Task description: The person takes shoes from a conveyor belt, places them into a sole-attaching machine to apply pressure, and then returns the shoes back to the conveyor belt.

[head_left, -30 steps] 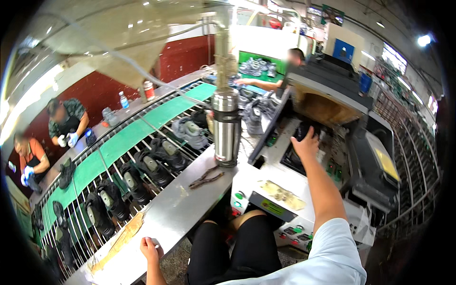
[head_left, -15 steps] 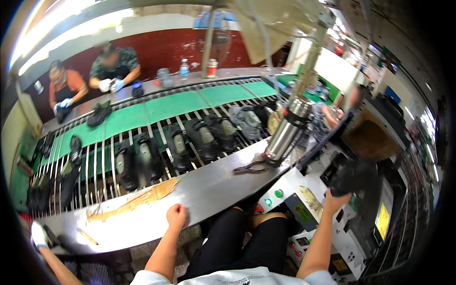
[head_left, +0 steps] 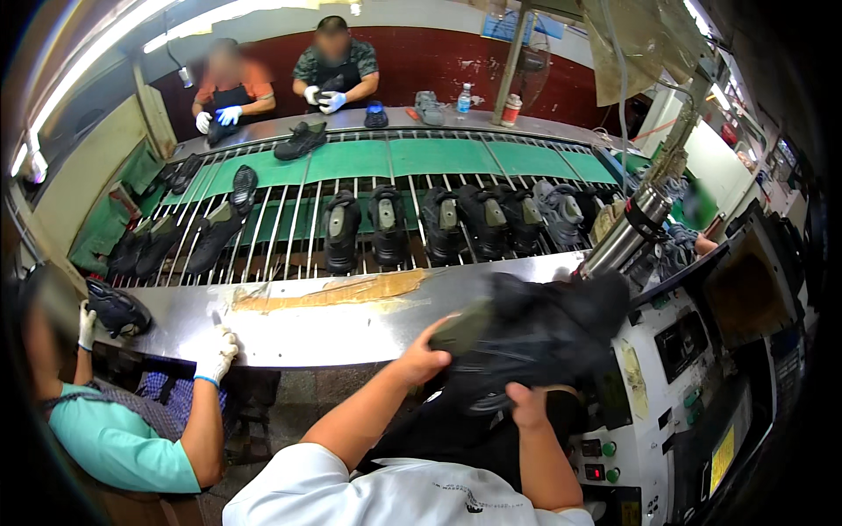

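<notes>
A black shoe (head_left: 535,351), smeared by motion, is held up in front of me above my lap, with the olive-grey last (head_left: 463,328) sticking out of it on the left. My left hand (head_left: 427,353) is closed on the end of that last. From below, my right hand (head_left: 526,407) grips the shoe; its thumb shows and its fingers are hidden behind. Beyond the shoe runs the metal worktable (head_left: 351,329), and a steel flask (head_left: 624,230) stands at its right end.
Several black shoes on lasts (head_left: 443,223) stand on the roller conveyor (head_left: 289,223). At my right is a white machine with buttons (head_left: 653,394). A co-worker's gloved hand (head_left: 216,355) rests on the table at left, near another black shoe (head_left: 118,309). Two people work across the conveyor.
The black shoe has come from the machine on the right to in front of me. My left hand, a bare fist before, now grips its last. The view has swung left.
</notes>
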Demonstrator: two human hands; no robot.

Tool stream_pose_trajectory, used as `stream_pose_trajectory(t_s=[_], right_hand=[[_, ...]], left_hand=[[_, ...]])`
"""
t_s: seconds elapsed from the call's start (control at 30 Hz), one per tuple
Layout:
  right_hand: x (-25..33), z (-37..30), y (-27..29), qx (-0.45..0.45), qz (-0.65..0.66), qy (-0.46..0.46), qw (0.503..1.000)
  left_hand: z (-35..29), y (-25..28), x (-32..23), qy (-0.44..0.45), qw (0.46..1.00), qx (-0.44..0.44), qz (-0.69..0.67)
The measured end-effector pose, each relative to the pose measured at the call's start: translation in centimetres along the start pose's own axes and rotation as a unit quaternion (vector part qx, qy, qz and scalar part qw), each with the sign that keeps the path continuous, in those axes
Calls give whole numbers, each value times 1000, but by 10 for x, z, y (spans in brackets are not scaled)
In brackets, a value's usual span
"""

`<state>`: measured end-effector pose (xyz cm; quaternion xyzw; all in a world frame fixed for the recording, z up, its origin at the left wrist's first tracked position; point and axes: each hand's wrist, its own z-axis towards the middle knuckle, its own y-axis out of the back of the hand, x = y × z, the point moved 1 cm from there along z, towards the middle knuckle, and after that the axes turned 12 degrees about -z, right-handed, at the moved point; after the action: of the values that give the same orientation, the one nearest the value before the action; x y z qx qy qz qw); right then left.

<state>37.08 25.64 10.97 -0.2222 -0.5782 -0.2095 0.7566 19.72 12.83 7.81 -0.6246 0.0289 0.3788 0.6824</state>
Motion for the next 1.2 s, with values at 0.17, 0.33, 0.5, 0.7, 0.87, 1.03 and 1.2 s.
stream_pose_trajectory(t_s=[0.17, 0.33, 0.5, 0.7, 0.87, 1.03, 1.2], right_hand=[[9, 21, -94, 164, -102, -26, 981], [-28, 16, -60, 206, -100, -89, 969], [-89, -25, 32, 69, -150, -219, 962], [-85, -63, 47, 14, -63, -250, 966], [4, -4, 11, 120, -190, 14, 974], [111, 58, -29, 244, -134, 303, 911], [175, 50, -55, 247, 109, 288, 919]], left_hand=[[-71, 4, -78, -154, 962, -206, -92], [-163, 67, -144, -337, 866, -363, 68], [-194, 148, -162, -308, 621, -472, 545], [-148, 187, -150, -435, 592, -500, 459], [-78, 221, -181, -441, 550, -522, 481], [-37, 251, -239, -421, 468, -571, 527], [25, 262, -243, -375, 465, -576, 558]])
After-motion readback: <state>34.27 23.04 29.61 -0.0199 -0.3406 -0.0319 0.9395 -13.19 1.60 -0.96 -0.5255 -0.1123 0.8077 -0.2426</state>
